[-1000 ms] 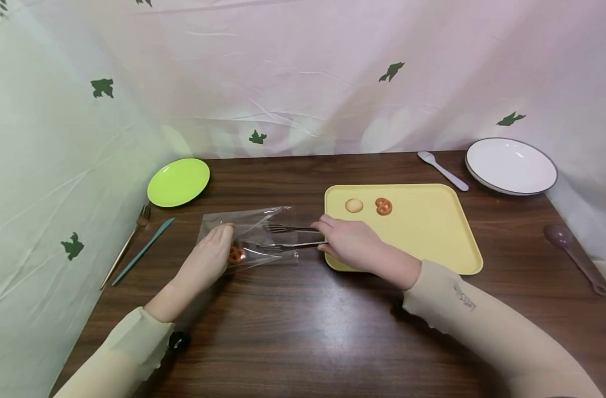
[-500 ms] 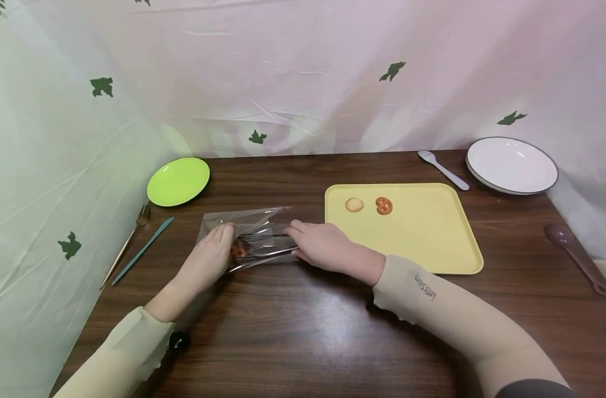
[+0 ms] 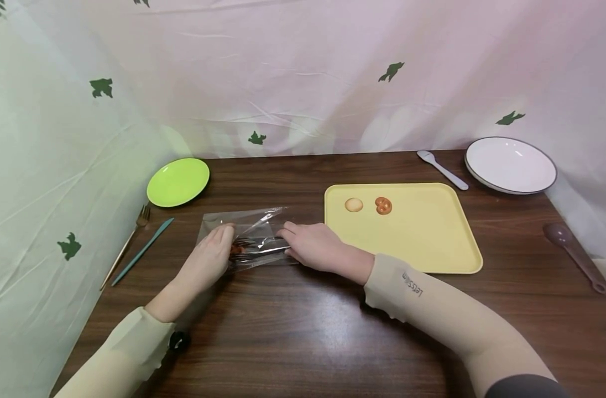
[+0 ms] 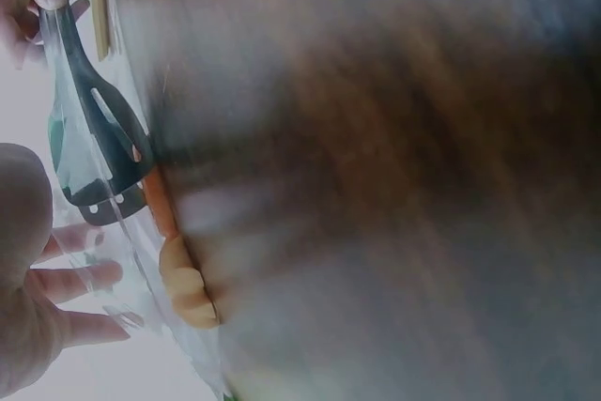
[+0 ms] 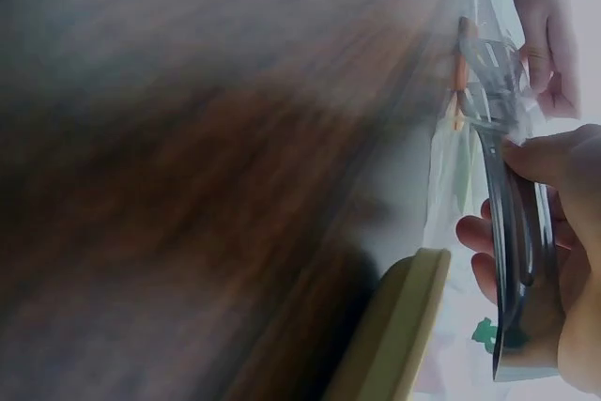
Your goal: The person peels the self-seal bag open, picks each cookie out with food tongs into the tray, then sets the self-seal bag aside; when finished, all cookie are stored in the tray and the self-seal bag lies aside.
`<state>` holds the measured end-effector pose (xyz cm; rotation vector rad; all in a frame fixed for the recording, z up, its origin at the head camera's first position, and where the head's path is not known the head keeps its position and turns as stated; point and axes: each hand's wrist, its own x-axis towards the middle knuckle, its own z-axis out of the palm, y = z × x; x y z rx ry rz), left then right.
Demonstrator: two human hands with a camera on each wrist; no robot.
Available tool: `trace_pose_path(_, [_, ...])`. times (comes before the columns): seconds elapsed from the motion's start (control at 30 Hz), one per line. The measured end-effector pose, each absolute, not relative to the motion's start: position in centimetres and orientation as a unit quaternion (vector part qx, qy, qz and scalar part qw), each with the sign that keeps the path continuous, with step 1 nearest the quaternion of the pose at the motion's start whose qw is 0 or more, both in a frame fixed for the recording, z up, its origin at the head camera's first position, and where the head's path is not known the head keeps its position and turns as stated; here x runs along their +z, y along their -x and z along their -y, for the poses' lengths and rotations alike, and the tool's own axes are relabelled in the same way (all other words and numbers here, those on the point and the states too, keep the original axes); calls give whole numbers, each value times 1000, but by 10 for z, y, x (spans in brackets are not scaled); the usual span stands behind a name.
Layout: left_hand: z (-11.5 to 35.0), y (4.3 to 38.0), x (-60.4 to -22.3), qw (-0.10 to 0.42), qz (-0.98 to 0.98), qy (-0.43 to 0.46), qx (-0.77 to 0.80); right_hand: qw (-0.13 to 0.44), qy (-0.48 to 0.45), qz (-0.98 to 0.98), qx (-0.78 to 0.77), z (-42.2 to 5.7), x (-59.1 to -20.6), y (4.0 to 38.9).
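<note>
A pair of metal tongs (image 3: 265, 250) with slotted ends is held in my right hand (image 3: 313, 247), their ends inside a clear plastic bag (image 3: 260, 217). My left hand (image 3: 209, 254) grips the bag, its spread fingers (image 4: 80, 281) seen through the film in the left wrist view. Brown pretzel biscuits (image 3: 237, 250) lie in the bag beside the tongs' ends; a tan biscuit (image 4: 183, 281) shows there in the left wrist view. Thumb and fingers of the right hand lie round the tongs' arms (image 5: 498, 204) in the right wrist view. Whether the tongs clasp a biscuit I cannot tell.
A yellow tray (image 3: 417, 243) bears a round biscuit (image 3: 354, 205) and a pretzel biscuit (image 3: 384, 205). Around lie a green plate (image 3: 178, 182), gold fork (image 3: 134, 235), teal knife (image 3: 144, 251), grey spoon (image 3: 442, 169), white dish (image 3: 511, 166) and brown spoon (image 3: 574, 257).
My right hand has moved left from beside the tray, carrying the tongs deeper into the bag. The tongs' ends have reached the biscuits. My left hand has stayed in place on the bag.
</note>
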<state>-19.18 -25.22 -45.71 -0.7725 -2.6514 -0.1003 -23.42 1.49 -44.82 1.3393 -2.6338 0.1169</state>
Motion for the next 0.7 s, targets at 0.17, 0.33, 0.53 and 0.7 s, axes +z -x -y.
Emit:
trace_pose_path(0.17, [252,190,-456,186,941,282,-37,108,-451,885,48,-18,-450,235])
trace_pose_path(0.33, [251,190,-455,181,943,279,-36,113,-447,886,53,-23,-447,234])
trace_pose_path(0.53, [252,190,-456,180,944,274,-39,108,-436,892,54,-35,-442,232])
trace_pose_path(0.7, [252,190,-457,177,945,271,-39,102,-432,895,52,-42,-443,233])
